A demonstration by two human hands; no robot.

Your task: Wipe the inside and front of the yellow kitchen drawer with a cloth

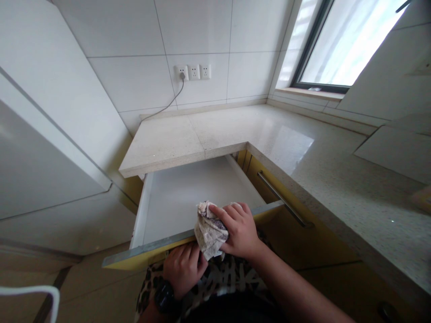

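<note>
A crumpled, greyish-white cloth (211, 233) with dark stains is bunched in my right hand (240, 229). That hand presses the cloth over the top edge of a pulled-out drawer (182, 193), and part of the cloth hangs down outside. The drawer has a white inside and a yellow front with a grey top edge. My left hand (183, 268), with a black watch at the wrist, is closed against the outer side of the drawer front, left of the cloth. Its fingertips are hidden.
A pale stone countertop (222, 130) overhangs the drawer and turns along the right. Below it on the right is a yellow cabinet with a bar handle (283, 197). A white cabinet (57, 112) stands left. A cord runs to a wall socket (182, 73).
</note>
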